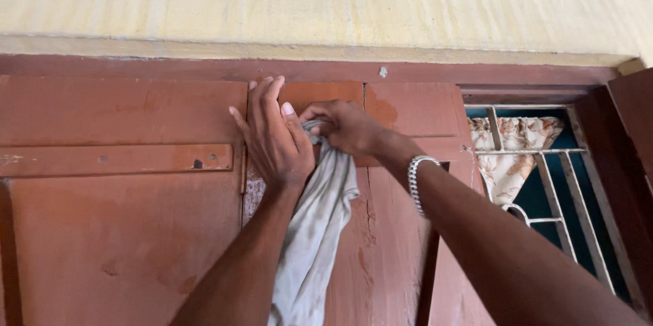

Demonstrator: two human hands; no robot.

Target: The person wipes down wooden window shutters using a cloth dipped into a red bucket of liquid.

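My left hand (272, 132) rests flat, fingers spread, against the upper part of a reddish-brown wooden shutter (122, 231). My right hand (343, 125), with a silver chain bracelet (416, 180) on its wrist, grips the top of a pale grey cloth (316, 231) and presses it against the wood near the top of the neighbouring shutter panel (401, 122). The cloth hangs down between my forearms. Its upper end is hidden behind both hands.
A wooden crossbar (115, 161) runs across the left shutter. A brown frame (306, 69) tops the shutters, under a yellow wall (326, 0). At right, a window with a white metal grille (558, 190) shows a floral curtain (510, 156); an open shutter edge (636, 122) juts in.
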